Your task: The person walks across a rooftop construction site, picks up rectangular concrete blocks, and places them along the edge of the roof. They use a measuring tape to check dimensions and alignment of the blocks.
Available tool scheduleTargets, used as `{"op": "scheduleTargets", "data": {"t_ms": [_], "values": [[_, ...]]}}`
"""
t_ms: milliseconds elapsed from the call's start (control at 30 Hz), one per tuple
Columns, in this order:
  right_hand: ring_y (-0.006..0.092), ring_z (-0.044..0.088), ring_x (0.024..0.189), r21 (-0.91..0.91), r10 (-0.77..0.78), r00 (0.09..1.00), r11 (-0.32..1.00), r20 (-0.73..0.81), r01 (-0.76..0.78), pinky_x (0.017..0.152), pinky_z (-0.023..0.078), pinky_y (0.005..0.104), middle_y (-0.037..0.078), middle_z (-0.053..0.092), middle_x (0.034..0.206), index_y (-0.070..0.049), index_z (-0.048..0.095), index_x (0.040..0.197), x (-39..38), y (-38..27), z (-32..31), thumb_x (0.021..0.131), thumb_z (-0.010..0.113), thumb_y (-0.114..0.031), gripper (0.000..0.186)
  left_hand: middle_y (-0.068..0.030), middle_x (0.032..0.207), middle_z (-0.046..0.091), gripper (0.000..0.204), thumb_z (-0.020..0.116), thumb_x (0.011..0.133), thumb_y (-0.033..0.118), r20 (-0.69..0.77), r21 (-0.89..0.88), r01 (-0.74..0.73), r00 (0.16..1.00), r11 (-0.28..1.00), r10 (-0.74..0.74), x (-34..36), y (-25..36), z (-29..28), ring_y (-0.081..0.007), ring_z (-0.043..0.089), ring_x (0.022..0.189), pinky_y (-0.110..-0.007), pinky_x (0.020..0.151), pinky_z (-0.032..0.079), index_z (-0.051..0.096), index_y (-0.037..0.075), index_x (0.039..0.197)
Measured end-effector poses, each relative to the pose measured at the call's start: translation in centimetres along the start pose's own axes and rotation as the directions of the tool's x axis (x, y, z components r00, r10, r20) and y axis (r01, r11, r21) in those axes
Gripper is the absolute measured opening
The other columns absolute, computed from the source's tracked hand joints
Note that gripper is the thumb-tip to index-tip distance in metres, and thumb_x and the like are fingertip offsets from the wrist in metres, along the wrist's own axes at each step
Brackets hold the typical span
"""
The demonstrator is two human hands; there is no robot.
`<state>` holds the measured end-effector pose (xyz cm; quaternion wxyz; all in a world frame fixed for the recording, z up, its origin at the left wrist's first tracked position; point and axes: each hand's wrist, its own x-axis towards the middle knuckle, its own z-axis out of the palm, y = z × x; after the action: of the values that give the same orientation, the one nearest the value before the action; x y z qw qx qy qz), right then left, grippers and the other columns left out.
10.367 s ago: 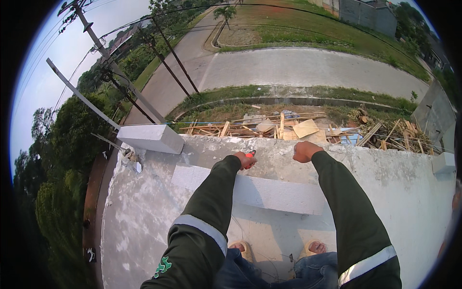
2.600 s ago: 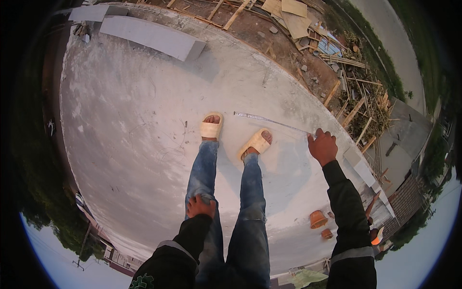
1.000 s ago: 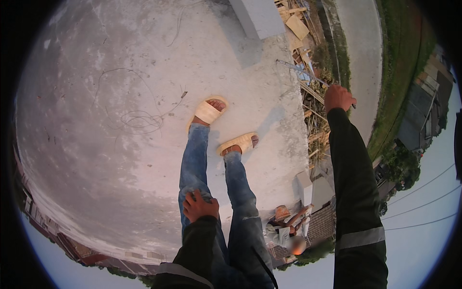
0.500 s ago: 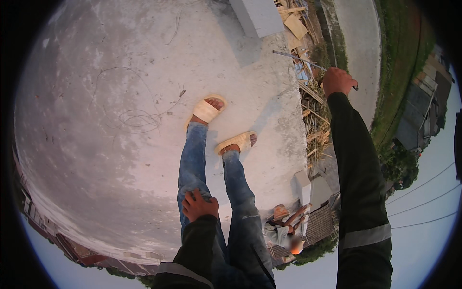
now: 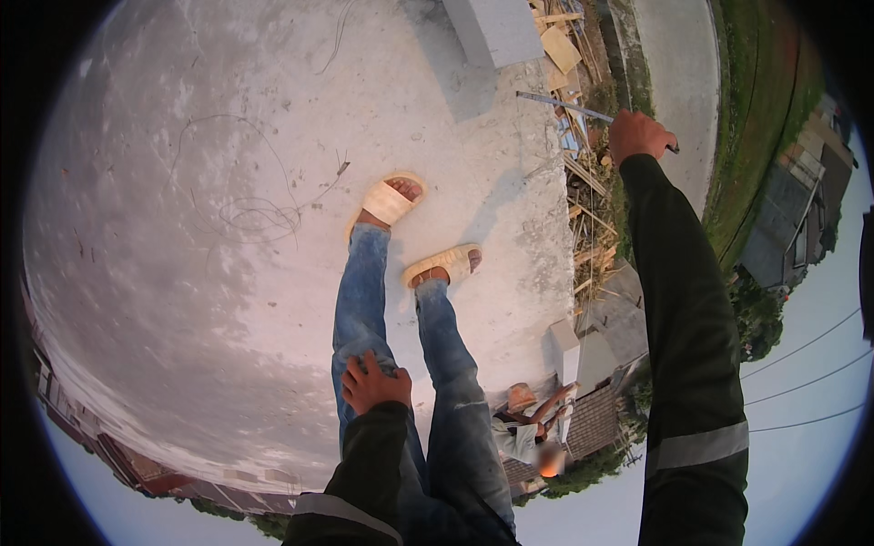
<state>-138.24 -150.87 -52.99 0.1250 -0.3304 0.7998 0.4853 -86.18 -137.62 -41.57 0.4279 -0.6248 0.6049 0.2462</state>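
Observation:
My right hand [image 5: 639, 136] is stretched out past the edge of the concrete roof [image 5: 182, 273] and is closed around a long thin metal rod [image 5: 563, 106] that points left over the edge. On the thigh of my blue jeans [image 5: 364, 300] lies my left hand [image 5: 373, 382], fingers spread flat, holding nothing. Both my feet, in beige sandals [image 5: 391, 200], stand near the roof's edge.
A grey concrete block [image 5: 496, 27] lies at the roof's far corner. Loose wire [image 5: 246, 214] curls on the roof to my left. Below the edge are scrap timber [image 5: 583, 191], a road [image 5: 674, 73], and a person [image 5: 528, 428] with one arm raised.
My right hand has moved a little farther out and up, and the rod now shows clearly in it. My left hand stays on my thigh.

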Motion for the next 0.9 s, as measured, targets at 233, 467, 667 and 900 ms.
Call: {"op": "scheduleTargets", "data": {"t_ms": [233, 467, 667, 900], "values": [[0.0433, 0.069, 0.105, -0.015, 0.008, 0.998, 1.0, 0.058, -0.007, 0.088, 0.041, 0.0749, 0.016, 0.073, 0.117, -0.014, 0.076, 0.115, 0.7, -0.3, -0.5, 0.098, 0.055, -0.023, 0.029, -0.0152, 0.138, 0.048, 0.064, 0.07, 0.069, 0.033, -0.002, -0.049, -0.002, 1.0, 0.999, 0.002, 0.0, 0.0, -0.1, -0.0368, 0.046, 0.123, -0.053, 0.101, 0.039, 0.058, 0.013, 0.129], [0.0439, 0.068, 0.107, 0.022, 0.005, 0.997, 1.0, 0.071, -0.007, 0.089, 0.041, 0.0756, 0.016, 0.073, 0.117, -0.013, 0.077, 0.115, 0.6, -0.2, -1.0, 0.097, 0.055, -0.024, 0.03, -0.0152, 0.139, 0.049, 0.065, 0.071, 0.068, 0.033, -0.007, -0.032, -0.005, 1.0, 0.999, 0.005, 0.1, -0.1, 0.1, -0.0365, 0.047, 0.123, -0.053, 0.1, 0.039, 0.058, 0.014, 0.129], [0.0443, 0.069, 0.106, 0.029, 0.006, 0.999, 1.0, 0.049, -0.008, 0.089, 0.04, 0.0755, 0.016, 0.073, 0.116, -0.013, 0.077, 0.114, 0.6, -0.2, -1.0, 0.097, 0.054, -0.025, 0.031, -0.0155, 0.139, 0.049, 0.066, 0.071, 0.068, 0.033, -0.013, -0.03, -0.01, 1.0, 0.999, 0.009, 0.1, -0.4, 0.0, -0.0364, 0.047, 0.123, -0.053, 0.1, 0.039, 0.058, 0.014, 0.13], [0.0445, 0.068, 0.106, -0.007, 0.005, 0.999, 1.0, 0.054, -0.005, 0.088, 0.04, 0.0764, 0.016, 0.073, 0.117, -0.013, 0.077, 0.114, 0.6, -0.5, -1.1, 0.097, 0.054, -0.025, 0.031, -0.0152, 0.14, 0.049, 0.066, 0.07, 0.069, 0.034, 0.011, -0.033, 0.007, 1.0, 0.999, -0.007, 0.2, -0.4, -0.2, -0.0365, 0.047, 0.124, -0.052, 0.101, 0.039, 0.058, 0.014, 0.13]]}}
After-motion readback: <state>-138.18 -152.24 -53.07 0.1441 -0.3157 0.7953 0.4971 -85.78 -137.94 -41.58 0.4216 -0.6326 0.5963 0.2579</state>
